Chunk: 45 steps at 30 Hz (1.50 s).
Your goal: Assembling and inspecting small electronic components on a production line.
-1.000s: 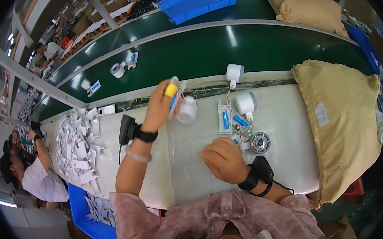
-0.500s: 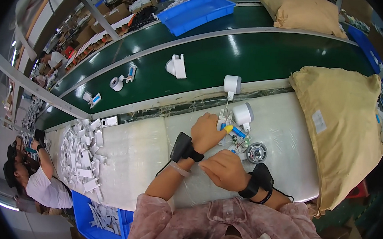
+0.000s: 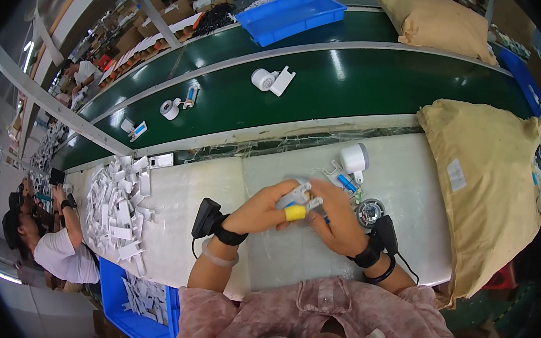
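Note:
Both hands are together over the near part of the bench, around a white plastic lamp piece [image 3: 311,203] with a bit of blue showing. My left hand [image 3: 257,210] grips it from the left, its thumb wearing a yellow finger cover [image 3: 294,212]. Curled against its other side is my right hand [image 3: 341,225], whose fingertips are partly hidden. Just beyond the right hand lies a white cylindrical lamp head [image 3: 352,157], next to a blue battery cell [image 3: 346,183] and small wired parts. A round grey disc with electronics [image 3: 369,212] sits beside my right wrist.
White plastic casings [image 3: 119,207] are heaped on the bench's left, above a blue bin [image 3: 126,311] of similar parts. Lamp assemblies [image 3: 263,80] rest on the green belt [image 3: 218,106]. A large tan sack [image 3: 480,194] stands right. A co-worker [image 3: 63,254] sits far left.
The lamp head by the belt edge has left its spot, and a white lamp piece is now in my hands. Both hands have come together, nearer the bench's middle.

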Tool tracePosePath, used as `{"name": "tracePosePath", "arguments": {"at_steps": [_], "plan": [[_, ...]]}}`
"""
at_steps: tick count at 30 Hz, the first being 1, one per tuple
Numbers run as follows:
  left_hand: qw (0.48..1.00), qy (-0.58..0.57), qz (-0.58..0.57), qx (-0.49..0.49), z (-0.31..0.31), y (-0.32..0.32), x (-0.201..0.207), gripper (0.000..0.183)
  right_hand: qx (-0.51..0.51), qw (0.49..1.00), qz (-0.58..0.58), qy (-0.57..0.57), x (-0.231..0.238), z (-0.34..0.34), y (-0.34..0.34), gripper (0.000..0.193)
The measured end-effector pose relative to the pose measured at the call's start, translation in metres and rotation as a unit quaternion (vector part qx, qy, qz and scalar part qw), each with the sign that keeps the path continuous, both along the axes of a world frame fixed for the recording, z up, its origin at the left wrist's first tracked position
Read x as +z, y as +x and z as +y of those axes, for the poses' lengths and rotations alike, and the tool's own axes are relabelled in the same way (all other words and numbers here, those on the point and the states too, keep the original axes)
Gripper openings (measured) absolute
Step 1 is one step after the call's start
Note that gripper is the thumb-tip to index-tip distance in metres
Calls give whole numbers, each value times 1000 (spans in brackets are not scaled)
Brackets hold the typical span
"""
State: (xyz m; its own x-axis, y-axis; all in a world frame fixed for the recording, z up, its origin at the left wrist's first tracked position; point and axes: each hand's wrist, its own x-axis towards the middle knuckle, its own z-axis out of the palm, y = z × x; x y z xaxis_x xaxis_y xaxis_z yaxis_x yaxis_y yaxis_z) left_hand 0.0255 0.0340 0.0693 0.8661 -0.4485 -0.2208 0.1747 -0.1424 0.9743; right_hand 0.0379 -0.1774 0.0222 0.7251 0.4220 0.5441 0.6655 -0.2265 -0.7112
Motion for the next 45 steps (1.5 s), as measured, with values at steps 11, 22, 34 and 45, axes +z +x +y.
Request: {"name": "tracePosePath", "arguments": {"at_steps": [11,22,34,45], "plan": [[994,47,25,-92,40,-30,22,19,313,879,355,62,15,-13,-4,21],[960,75,-182,201,-8,-40,-19,32,160,930,328,48,6,0,-14,11],[947,-176,-14,268,-22,-43,-56,25,-25,996,-82,30,-4,10,-11,19],[970,-81,-54,222,-33,-54,-52,39,-5,993,-119,0,-1,5,-9,22]]}}
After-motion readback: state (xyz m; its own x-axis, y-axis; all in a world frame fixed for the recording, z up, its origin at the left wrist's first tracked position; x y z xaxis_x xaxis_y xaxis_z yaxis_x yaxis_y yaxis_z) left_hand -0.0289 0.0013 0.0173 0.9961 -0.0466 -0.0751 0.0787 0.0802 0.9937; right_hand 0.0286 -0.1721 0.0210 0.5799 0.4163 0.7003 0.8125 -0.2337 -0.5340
